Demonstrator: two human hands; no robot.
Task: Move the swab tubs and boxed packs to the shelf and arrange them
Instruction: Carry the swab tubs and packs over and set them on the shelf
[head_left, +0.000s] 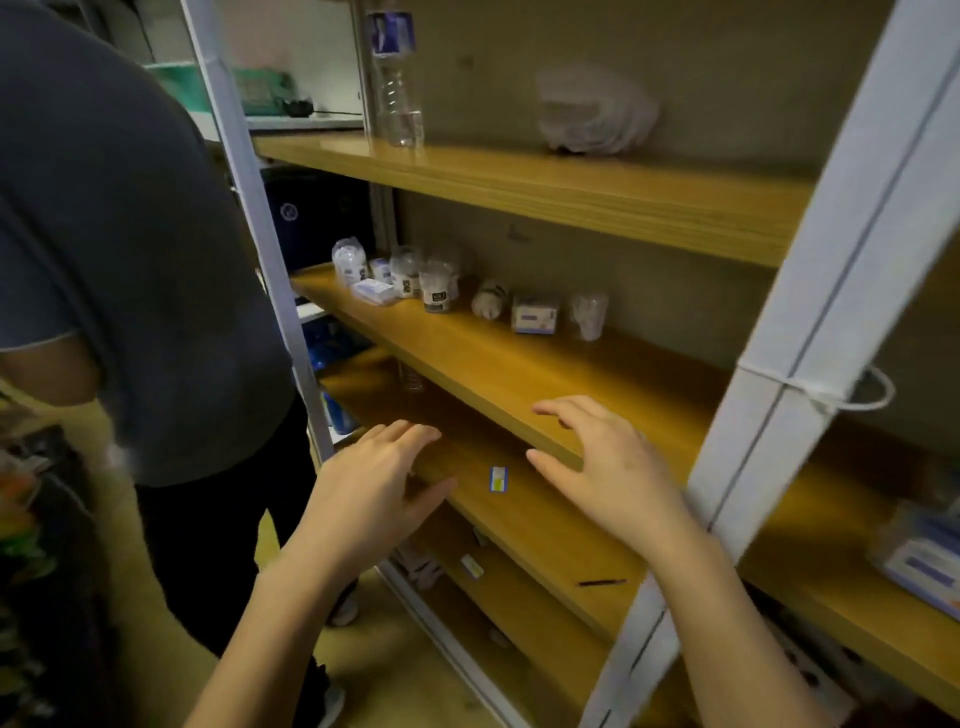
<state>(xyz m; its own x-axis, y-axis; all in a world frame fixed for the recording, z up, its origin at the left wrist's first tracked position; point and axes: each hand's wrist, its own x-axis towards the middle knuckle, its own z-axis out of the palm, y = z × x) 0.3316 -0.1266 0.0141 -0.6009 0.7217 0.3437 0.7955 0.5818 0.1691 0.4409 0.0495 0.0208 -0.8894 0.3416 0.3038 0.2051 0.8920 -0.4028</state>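
On the middle wooden shelf (519, 374) stand clear swab tubs (439, 286), wrapped packs (349, 262) and small white boxed packs (535, 314) in a loose row toward the back left. My left hand (374, 488) and my right hand (602, 462) hover in front of the shelf edge, below and nearer than that row. Both hands have spread, relaxed fingers and hold nothing.
Another person in a grey shirt (130, 260) stands close at the left. White metal uprights (831, 291) frame the shelving. A water bottle (397, 78) and a white bag (592, 111) sit on the upper shelf. More boxes (924, 561) lie at the right.
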